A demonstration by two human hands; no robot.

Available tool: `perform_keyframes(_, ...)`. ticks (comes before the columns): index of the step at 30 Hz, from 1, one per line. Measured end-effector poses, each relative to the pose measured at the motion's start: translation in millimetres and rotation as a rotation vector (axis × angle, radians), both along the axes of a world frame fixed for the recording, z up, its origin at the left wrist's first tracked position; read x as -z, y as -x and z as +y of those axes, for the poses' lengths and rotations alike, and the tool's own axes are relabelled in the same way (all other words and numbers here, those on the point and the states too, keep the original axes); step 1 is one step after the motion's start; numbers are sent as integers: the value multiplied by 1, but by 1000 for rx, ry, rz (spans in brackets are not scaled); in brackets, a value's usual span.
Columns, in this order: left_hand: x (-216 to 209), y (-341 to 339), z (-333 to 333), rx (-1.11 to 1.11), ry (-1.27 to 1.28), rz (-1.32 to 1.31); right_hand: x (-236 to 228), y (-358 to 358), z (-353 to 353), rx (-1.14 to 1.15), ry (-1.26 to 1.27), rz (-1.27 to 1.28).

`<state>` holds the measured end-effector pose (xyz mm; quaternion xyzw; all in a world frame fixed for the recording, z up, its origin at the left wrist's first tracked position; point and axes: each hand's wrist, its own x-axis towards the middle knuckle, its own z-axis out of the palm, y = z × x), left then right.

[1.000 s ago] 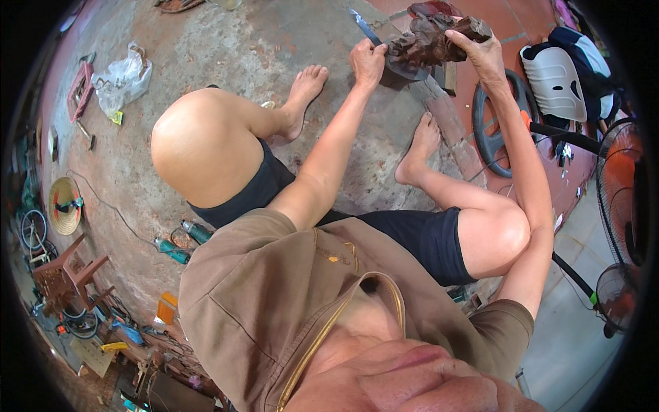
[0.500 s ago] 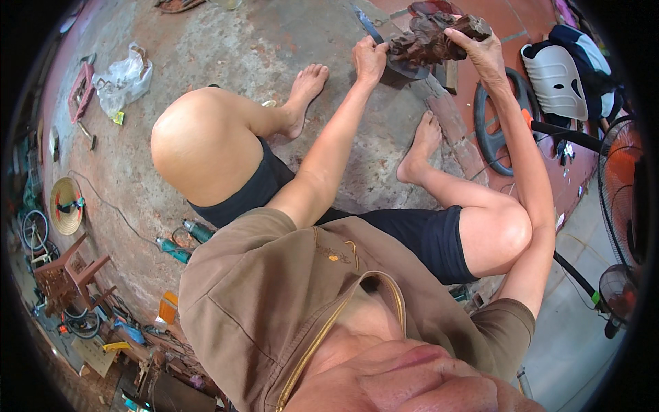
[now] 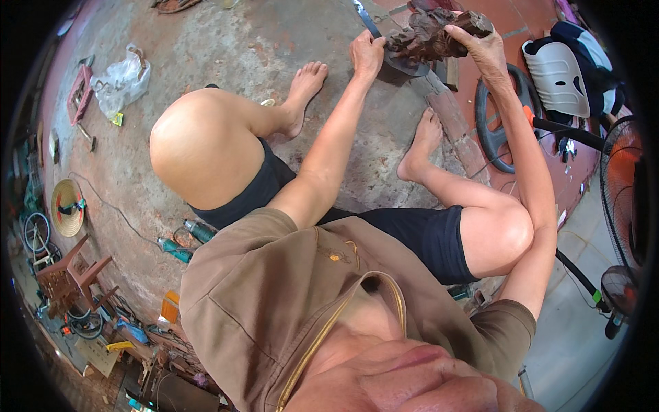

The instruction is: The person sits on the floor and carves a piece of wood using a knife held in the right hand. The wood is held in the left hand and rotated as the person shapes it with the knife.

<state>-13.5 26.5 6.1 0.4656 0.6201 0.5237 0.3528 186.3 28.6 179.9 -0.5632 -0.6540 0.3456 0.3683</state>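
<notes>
My left hand (image 3: 367,56) is closed around one end of a narrow, flat, dark strip (image 3: 368,22) that looks like a blade or a file; its far part slants up and left with a bluish shine. A dark brown carved wood piece (image 3: 431,40), knobbly and irregular, lies just right of that hand. My right hand (image 3: 486,53) grips its right end, thumb on top and the other fingers mostly hidden behind. Under the carving's left part sits a dark rounded block (image 3: 398,71). Whether the strip touches the carving I cannot tell.
My bare feet flank the work on a stained concrete floor (image 3: 226,41). Bricks (image 3: 446,117) edge it on the right, near a dark wheel-like ring (image 3: 486,127), a white plastic shell (image 3: 555,79) and a fan (image 3: 621,192). Leftward lie a plastic bag (image 3: 122,82) and green power tools (image 3: 175,250).
My left hand has shifted slightly up and left along with the strip. The right hand and the carving stay in almost the same place.
</notes>
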Motion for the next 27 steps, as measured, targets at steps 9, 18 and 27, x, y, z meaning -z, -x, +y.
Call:
perform_keyframes(9, 11, 10, 18, -57, 34, -55, 4, 2, 2, -18, -20, 63)
perform_keyframes(18, -10, 2, 12, -10, -67, 102, 3, -2, 1, -9, -39, -12)
perform_keyframes(27, 13, 1, 1, -7, -14, 21, -19, 30, -10, 41, -6, 148)
